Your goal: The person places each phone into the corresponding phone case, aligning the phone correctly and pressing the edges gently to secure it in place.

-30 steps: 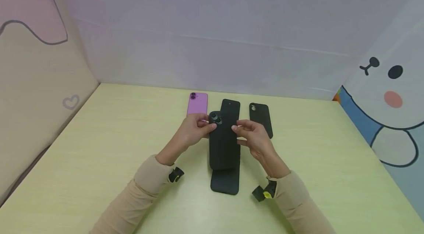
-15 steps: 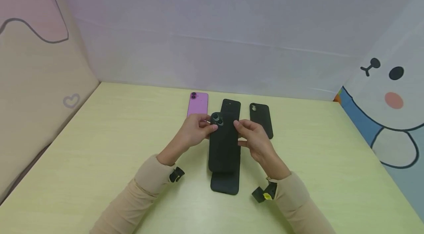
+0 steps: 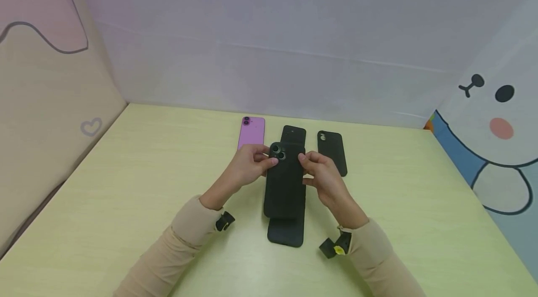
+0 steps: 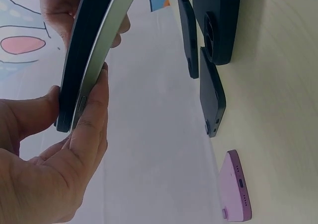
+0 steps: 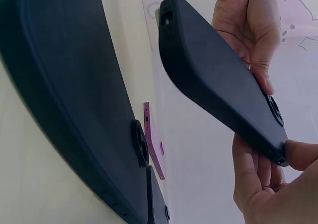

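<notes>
Both hands hold a black phone case (image 3: pixel 286 185) tilted above the table, its two-lens camera corner at upper left. Against the case's inner side lies a phone with a pale metal edge (image 4: pixel 107 40); a line runs between the two in the left wrist view. My left hand (image 3: pixel 252 165) pinches the top left corner, thumb on the case's back and fingers on the phone's other side. At the top right edge, my right hand (image 3: pixel 325 175) pinches it likewise. Directly below lies another black case (image 3: pixel 286 233), partly hidden by the held one.
Behind the held case lies a black phone (image 3: pixel 293 133). A pink phone (image 3: pixel 252 130) lies left of it, and a smaller black case (image 3: pixel 332 152) with a camera cutout lies to the right. A pale cloth wall (image 3: pixel 269 54) stands along the table's far edge.
The held case and phone have shifted slightly right at the top, and their lower end has dipped a little. My right thumb has moved slightly up along the case's edge.
</notes>
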Demonstrator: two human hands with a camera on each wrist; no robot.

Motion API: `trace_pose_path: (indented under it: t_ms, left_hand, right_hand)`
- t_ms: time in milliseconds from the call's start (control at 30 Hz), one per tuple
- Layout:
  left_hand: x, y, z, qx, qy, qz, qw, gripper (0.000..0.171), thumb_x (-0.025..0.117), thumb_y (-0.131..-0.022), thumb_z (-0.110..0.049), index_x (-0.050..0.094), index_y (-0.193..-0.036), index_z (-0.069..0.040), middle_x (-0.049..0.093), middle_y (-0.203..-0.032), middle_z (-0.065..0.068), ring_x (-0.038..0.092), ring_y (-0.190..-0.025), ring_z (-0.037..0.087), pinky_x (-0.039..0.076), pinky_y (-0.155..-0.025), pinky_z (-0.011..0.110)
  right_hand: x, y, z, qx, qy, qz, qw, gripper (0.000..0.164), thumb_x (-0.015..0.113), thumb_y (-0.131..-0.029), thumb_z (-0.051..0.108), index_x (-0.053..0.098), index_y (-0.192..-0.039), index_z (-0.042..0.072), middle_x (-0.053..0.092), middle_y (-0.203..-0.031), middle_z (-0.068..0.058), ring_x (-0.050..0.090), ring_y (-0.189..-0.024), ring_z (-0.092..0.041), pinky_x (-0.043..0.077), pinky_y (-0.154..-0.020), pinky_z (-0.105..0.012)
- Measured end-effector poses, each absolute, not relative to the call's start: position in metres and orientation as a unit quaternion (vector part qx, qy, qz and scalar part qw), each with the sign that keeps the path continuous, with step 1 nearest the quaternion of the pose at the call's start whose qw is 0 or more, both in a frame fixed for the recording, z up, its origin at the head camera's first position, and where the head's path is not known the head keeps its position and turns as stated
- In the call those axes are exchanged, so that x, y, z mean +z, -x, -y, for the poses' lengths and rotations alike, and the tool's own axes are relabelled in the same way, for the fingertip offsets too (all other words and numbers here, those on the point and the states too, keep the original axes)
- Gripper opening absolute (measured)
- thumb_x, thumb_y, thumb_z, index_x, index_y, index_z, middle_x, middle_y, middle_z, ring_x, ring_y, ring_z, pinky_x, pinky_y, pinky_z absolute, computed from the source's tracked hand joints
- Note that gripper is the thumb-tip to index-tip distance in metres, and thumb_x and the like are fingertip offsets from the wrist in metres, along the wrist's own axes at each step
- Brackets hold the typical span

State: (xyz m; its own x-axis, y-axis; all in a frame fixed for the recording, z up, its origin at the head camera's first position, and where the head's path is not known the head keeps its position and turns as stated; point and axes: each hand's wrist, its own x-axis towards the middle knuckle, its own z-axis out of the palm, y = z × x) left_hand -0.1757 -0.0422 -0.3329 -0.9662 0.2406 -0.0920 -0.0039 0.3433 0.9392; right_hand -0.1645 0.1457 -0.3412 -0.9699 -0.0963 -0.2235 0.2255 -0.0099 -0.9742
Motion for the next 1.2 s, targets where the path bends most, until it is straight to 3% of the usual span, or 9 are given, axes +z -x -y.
trace_pose_path:
  t_ms: [333, 500, 700, 933, 1200]
  left_hand:
    - [-0.3276, 0.175, 0.0447, 0.577, -0.066, -0.804, 0.13, 0.03, 0.062, -0.087, -0.011, 0.058, -0.113, 0.004, 0.069, -0.093, 0.017, 0.065, -0.068, 0.014, 0.054, -0.069, 0.031]
    - [-0.327, 0.1753, 0.045, 0.581, -0.067, -0.8, 0.132, 0.031, 0.061, -0.087, -0.011, 0.058, -0.115, 0.003, 0.068, -0.093, 0.017, 0.063, -0.069, 0.012, 0.054, -0.068, 0.03]
    - [-0.3296, 0.1737, 0.0437, 0.571, -0.079, -0.808, 0.121, 0.031, 0.058, -0.09, -0.014, 0.058, -0.118, 0.0, 0.068, -0.096, 0.014, 0.064, -0.08, 0.016, 0.053, -0.074, 0.031]
    - [-0.3297, 0.1709, 0.0432, 0.561, -0.081, -0.815, 0.125, 0.036, 0.054, -0.092, -0.018, 0.053, -0.125, -0.004, 0.065, -0.104, 0.011, 0.062, -0.09, 0.019, 0.05, -0.084, 0.036]
    - [-0.3317, 0.1723, 0.0431, 0.55, -0.095, -0.82, 0.123, 0.038, 0.052, -0.093, -0.023, 0.052, -0.126, -0.004, 0.064, -0.11, 0.012, 0.061, -0.097, 0.021, 0.049, -0.087, 0.036]
  right_hand:
    - [-0.3379, 0.1641, -0.1472, -0.729, -0.012, -0.67, 0.139, 0.027, 0.051, -0.094, 0.024, 0.052, -0.069, 0.015, 0.054, -0.071, 0.004, 0.055, -0.068, -0.012, 0.044, -0.069, -0.033]
    - [-0.3363, 0.1641, -0.1468, -0.726, 0.003, -0.67, 0.158, 0.022, 0.049, -0.094, 0.03, 0.06, -0.086, 0.013, 0.062, -0.076, 0.006, 0.06, -0.069, -0.009, 0.047, -0.067, -0.031]
    - [-0.336, 0.1643, -0.1479, -0.708, 0.029, -0.687, 0.16, 0.026, 0.044, -0.097, 0.026, 0.054, -0.106, 0.004, 0.061, -0.077, 0.007, 0.06, -0.067, -0.008, 0.047, -0.065, -0.03]
    - [-0.3349, 0.1647, -0.1488, -0.711, 0.039, -0.686, 0.152, 0.016, 0.044, -0.097, 0.021, 0.056, -0.094, 0.011, 0.059, -0.075, 0.005, 0.061, -0.063, -0.01, 0.049, -0.061, -0.03]
    - [-0.3343, 0.1616, -0.1474, -0.742, -0.006, -0.659, 0.127, 0.019, 0.046, -0.095, 0.015, 0.062, -0.085, 0.015, 0.062, -0.07, 0.004, 0.06, -0.055, -0.011, 0.05, -0.055, -0.028]
